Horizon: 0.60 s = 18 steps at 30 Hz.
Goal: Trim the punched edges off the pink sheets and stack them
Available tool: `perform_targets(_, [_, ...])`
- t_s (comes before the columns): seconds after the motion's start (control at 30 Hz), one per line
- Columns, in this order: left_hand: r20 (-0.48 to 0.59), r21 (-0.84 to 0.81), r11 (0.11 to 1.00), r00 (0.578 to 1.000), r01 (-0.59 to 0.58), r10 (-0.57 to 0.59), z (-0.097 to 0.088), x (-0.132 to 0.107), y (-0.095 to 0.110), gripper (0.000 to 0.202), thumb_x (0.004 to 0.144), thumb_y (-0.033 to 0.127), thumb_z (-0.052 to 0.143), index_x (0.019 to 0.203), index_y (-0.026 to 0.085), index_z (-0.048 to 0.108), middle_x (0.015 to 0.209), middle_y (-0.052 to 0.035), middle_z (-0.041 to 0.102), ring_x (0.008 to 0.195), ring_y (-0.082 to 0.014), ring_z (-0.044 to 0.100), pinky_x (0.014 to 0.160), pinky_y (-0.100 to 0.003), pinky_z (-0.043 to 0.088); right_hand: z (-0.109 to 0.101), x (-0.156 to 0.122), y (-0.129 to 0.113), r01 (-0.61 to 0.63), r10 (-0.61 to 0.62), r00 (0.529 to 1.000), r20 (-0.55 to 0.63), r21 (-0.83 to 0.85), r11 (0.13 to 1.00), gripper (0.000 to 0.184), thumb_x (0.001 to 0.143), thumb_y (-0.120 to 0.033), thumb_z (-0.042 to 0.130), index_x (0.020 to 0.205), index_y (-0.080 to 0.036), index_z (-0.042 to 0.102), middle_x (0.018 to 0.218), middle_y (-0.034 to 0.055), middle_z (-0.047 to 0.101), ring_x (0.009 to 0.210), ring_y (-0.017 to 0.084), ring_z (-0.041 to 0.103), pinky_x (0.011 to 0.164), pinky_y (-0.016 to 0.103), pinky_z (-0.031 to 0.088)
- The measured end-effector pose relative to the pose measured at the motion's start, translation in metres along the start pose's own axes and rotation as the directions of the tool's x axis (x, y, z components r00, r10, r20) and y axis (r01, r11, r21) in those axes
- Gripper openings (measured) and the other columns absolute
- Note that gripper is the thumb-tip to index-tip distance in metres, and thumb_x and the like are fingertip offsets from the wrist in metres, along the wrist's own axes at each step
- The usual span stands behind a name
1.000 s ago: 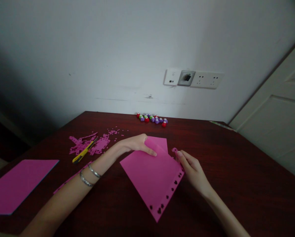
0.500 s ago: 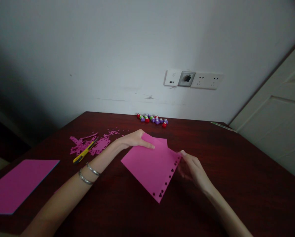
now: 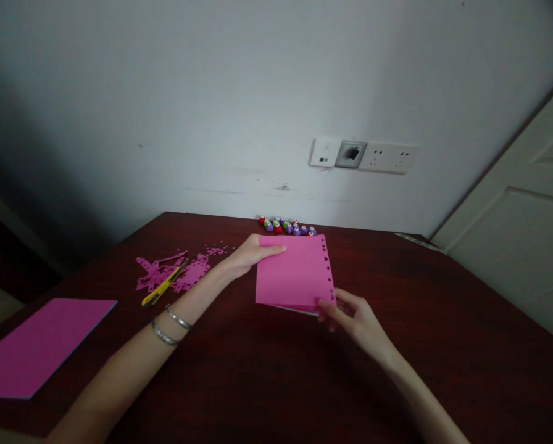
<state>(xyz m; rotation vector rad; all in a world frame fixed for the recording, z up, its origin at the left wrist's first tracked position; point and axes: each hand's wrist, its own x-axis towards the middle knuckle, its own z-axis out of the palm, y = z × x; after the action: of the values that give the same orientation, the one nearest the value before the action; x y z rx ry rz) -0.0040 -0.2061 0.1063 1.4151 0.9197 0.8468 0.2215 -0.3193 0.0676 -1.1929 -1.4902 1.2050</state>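
A pink paper sheet (image 3: 294, 273) is lifted above the dark red table (image 3: 267, 370), tilted up toward me. Small punched holes run along its right edge. My left hand (image 3: 251, 254) grips the sheet's upper left corner, with two silver bangles on that wrist. My right hand (image 3: 353, 317) pinches the sheet's lower right corner between thumb and fingers. Both hands are closed on the paper.
A stack of pink sheets (image 3: 36, 345) lies at the table's left edge. A yellow utility knife (image 3: 162, 288) rests among pink paper scraps (image 3: 184, 271). Several small coloured punches (image 3: 286, 226) sit by the wall. Wall sockets (image 3: 364, 155) hang above; a door (image 3: 521, 234) stands right.
The sheet has been lifted off the table and turned, so its punched edge now runs up the right side. My right hand slid to the lower corner; my left moved up.
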Motion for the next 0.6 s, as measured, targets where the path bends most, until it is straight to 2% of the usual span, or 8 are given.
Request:
perform_targets(0.07, [0.013, 0.000, 1.000, 1.000, -0.002, 0.002, -0.004, 0.001, 0.001, 0.037, 0.066, 0.032, 0.073, 0.096, 0.010, 0.068, 0.092, -0.0105, 0.069, 0.077, -0.0147, 0.064, 0.075, -0.028, 0.050, -0.002, 0.003, 0.001, 0.018, -0.014, 0.996, -0.093, 0.042, 0.999, 0.032, 0.070, -0.047, 0.066, 0.073, -0.017, 0.061, 0.068, 0.0022, 0.064, 0.063, 0.014, 0.060, 0.056, 0.025, 0.050])
perform_targets(0.13, [0.136, 0.059, 0.998, 0.990, 0.034, -0.041, -0.011, -0.001, 0.003, 0.036, 0.065, 0.032, 0.073, 0.094, 0.010, 0.068, 0.090, -0.0106, 0.069, 0.077, -0.0147, 0.064, 0.075, -0.029, 0.050, -0.007, 0.006, 0.002, 0.040, -0.018, 0.978, -0.209, 0.104, 0.994, 0.029, 0.068, -0.045, 0.069, 0.074, -0.016, 0.063, 0.072, 0.0038, 0.067, 0.069, 0.016, 0.063, 0.064, 0.029, 0.053])
perform_targets(0.27, [0.419, 0.328, 0.938, 0.872, 0.114, -0.253, -0.030, -0.007, 0.015, 0.032, 0.067, 0.041, 0.069, 0.083, 0.013, 0.070, 0.083, -0.0102, 0.070, 0.075, -0.0162, 0.065, 0.071, -0.029, 0.050, -0.017, 0.012, -0.002, 0.163, -0.075, 0.915, -0.397, 0.194, 0.967, 0.023, 0.065, -0.036, 0.074, 0.076, -0.018, 0.064, 0.079, 0.0026, 0.068, 0.074, 0.017, 0.063, 0.074, 0.031, 0.052])
perform_targets(0.33, [0.444, 0.488, 0.869, 0.834, 0.082, -0.327, -0.040, -0.011, 0.024, 0.032, 0.069, 0.046, 0.065, 0.079, 0.015, 0.070, 0.079, -0.0088, 0.070, 0.073, -0.0157, 0.065, 0.066, -0.026, 0.049, -0.021, 0.014, -0.008, 0.213, -0.111, 0.903, -0.416, 0.206, 0.955, 0.021, 0.065, -0.034, 0.074, 0.075, -0.019, 0.063, 0.077, 0.0014, 0.068, 0.072, 0.015, 0.062, 0.071, 0.028, 0.050])
perform_targets(0.37, [0.408, 0.558, 0.828, 0.851, 0.055, -0.331, -0.043, -0.013, 0.029, 0.032, 0.070, 0.047, 0.064, 0.077, 0.016, 0.070, 0.076, -0.0081, 0.070, 0.071, -0.0151, 0.065, 0.062, -0.025, 0.048, -0.023, 0.014, -0.013, 0.214, -0.117, 0.908, -0.403, 0.207, 0.955, 0.020, 0.066, -0.034, 0.074, 0.075, -0.019, 0.063, 0.076, 0.0014, 0.067, 0.070, 0.015, 0.061, 0.068, 0.027, 0.050])
perform_targets(0.47, [0.141, 0.671, 0.741, 0.984, -0.014, -0.109, -0.045, -0.022, 0.048, 0.033, 0.074, 0.046, 0.059, 0.069, 0.015, 0.069, 0.065, -0.0063, 0.067, 0.058, -0.0113, 0.059, 0.054, -0.021, 0.042, -0.025, 0.017, -0.031, 0.148, -0.092, 0.938, -0.335, 0.145, 0.978, 0.024, 0.068, -0.039, 0.071, 0.078, -0.019, 0.061, 0.069, 0.0020, 0.065, 0.059, 0.014, 0.057, 0.054, 0.026, 0.045])
perform_targets(0.53, [-0.020, 0.662, 0.744, 0.989, -0.095, 0.143, -0.037, -0.030, 0.060, 0.032, 0.076, 0.044, 0.058, 0.070, 0.014, 0.068, 0.064, -0.0048, 0.066, 0.056, -0.0091, 0.056, 0.054, -0.020, 0.039, -0.024, 0.019, -0.045, 0.114, -0.099, 0.957, -0.273, 0.042, 0.993, 0.027, 0.068, -0.043, 0.070, 0.077, -0.019, 0.060, 0.065, 0.0016, 0.063, 0.055, 0.013, 0.055, 0.050, 0.025, 0.042])
perform_targets(0.6, [-0.024, 0.617, 0.760, 0.960, -0.205, 0.279, -0.024, -0.037, 0.067, 0.029, 0.077, 0.041, 0.058, 0.078, 0.014, 0.068, 0.071, -0.0045, 0.067, 0.062, -0.0091, 0.056, 0.057, -0.020, 0.039, -0.022, 0.020, -0.059, 0.116, -0.126, 0.979, -0.158, -0.071, 0.991, 0.028, 0.068, -0.044, 0.068, 0.075, -0.018, 0.060, 0.067, 0.0020, 0.064, 0.059, 0.014, 0.056, 0.053, 0.025, 0.042])
